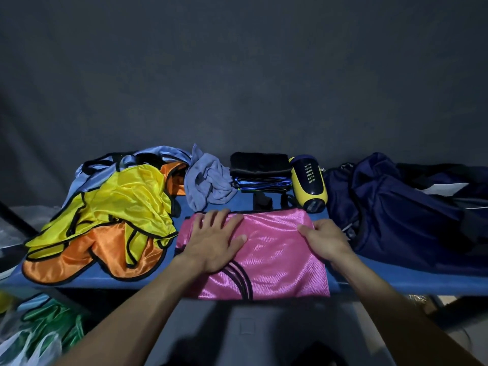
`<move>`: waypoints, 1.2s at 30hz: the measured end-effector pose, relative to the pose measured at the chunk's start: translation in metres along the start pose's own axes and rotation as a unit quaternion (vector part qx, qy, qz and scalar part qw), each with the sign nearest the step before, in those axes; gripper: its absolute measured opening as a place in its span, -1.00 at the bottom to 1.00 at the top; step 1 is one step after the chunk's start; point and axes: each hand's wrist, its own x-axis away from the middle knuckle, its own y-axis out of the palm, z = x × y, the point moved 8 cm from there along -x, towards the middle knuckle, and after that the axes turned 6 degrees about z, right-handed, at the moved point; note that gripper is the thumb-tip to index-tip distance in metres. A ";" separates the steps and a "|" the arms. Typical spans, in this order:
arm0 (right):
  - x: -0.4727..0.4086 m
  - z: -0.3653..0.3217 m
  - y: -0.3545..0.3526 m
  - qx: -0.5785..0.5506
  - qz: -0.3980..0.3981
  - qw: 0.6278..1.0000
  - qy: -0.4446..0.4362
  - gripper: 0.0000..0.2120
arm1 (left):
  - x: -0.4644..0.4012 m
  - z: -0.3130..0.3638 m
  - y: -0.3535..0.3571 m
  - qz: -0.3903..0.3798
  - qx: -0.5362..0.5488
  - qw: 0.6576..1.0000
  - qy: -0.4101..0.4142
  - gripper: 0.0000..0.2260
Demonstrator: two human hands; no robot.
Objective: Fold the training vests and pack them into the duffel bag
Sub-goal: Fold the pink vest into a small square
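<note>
A pink training vest (274, 257) lies folded on the blue table (396, 281) in front of me. My left hand (215, 239) presses flat on its left half with straight fingers. My right hand (326, 239) rests on the vest's right edge, with the thumb on top; its fingers are hidden from view. A loose heap of yellow vests (132, 196), orange vests (87, 257) and light blue vests (161, 151) lies to the left. The dark navy duffel bag (401, 215) sits at the right, touching the vest's far right corner.
Behind the pink vest lie a crumpled grey-blue cloth (208, 180), a stack of folded dark garments (260, 170) and a yellow and navy bottle (309, 180) on its side. Green fabric (50, 326) and plastic bags lie below the table at the left.
</note>
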 end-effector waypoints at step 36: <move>0.043 -0.072 -0.023 -0.018 0.076 0.989 -0.129 -0.59 | 0.027 0.022 -0.042 0.081 0.022 0.996 -0.035 -0.72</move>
